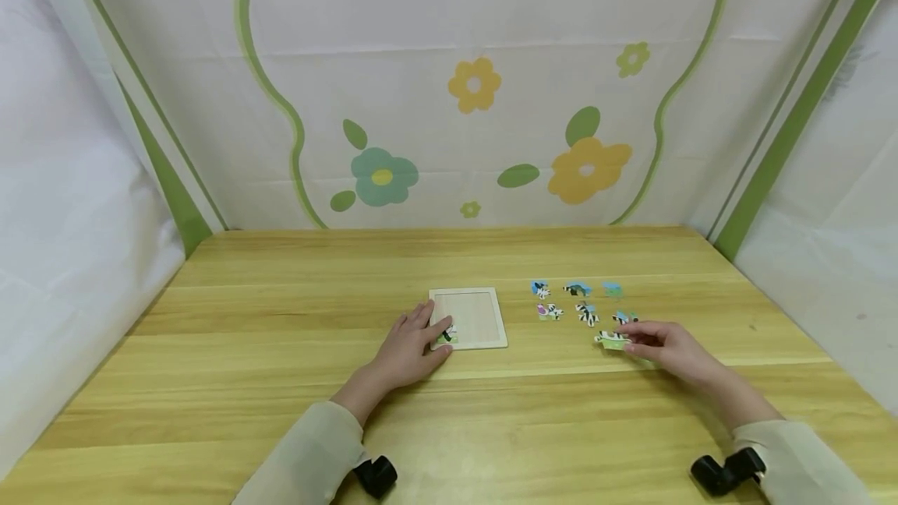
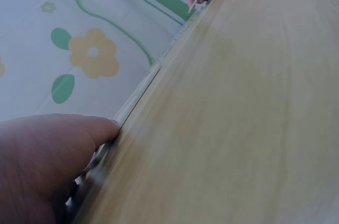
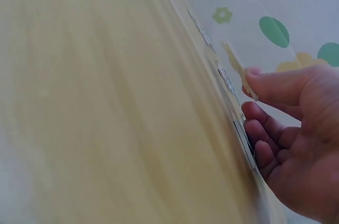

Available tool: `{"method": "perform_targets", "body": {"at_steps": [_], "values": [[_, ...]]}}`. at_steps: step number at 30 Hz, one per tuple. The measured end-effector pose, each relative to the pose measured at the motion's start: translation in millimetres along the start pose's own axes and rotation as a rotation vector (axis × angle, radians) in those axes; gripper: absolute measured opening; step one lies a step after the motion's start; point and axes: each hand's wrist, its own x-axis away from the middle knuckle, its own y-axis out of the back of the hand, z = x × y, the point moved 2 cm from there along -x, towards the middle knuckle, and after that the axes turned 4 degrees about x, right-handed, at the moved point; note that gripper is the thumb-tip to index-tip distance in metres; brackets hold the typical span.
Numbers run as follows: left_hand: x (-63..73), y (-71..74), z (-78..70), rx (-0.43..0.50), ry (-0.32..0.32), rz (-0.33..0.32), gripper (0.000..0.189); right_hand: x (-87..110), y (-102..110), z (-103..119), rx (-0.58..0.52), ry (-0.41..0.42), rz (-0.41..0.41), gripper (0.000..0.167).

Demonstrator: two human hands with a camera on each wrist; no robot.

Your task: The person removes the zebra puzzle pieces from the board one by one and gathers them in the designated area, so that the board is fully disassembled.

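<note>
On the table lies a square wooden puzzle tray [image 1: 480,319], with one puzzle piece [image 1: 447,333] in its near left corner. My left hand [image 1: 414,343] rests on the tray's left side, fingers spread and the thumb by the near edge. Between right thumb and fingers, my right hand [image 1: 666,345] pinches a green-and-white puzzle piece [image 1: 613,341]. In the right wrist view this piece [image 3: 235,65] is tilted and raised off the table. Beneath the right hand lies part of another green piece, mostly hidden.
Several loose pieces lie in rows right of the tray, among them a blue one [image 1: 613,288], a black-and-white one [image 1: 587,314] and one with purple [image 1: 549,311]. A patterned cloth [image 1: 421,100] hangs behind the wooden table [image 1: 316,279].
</note>
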Motion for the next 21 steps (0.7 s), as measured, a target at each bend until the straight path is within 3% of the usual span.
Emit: {"method": "perform_targets", "body": {"at_steps": [14, 21], "values": [[1.1, 0.3, -0.3, 0.005, -0.007, 0.003, 0.047, -1.1, -12.4, 3.5, 0.07, 0.005, -0.002, 0.03], [1.0, -0.3, 0.1, 0.002, -0.012, 0.0, 0.047, -1.8, -16.6, 2.2, 0.144, 0.092, -0.024, 0.025]]}}
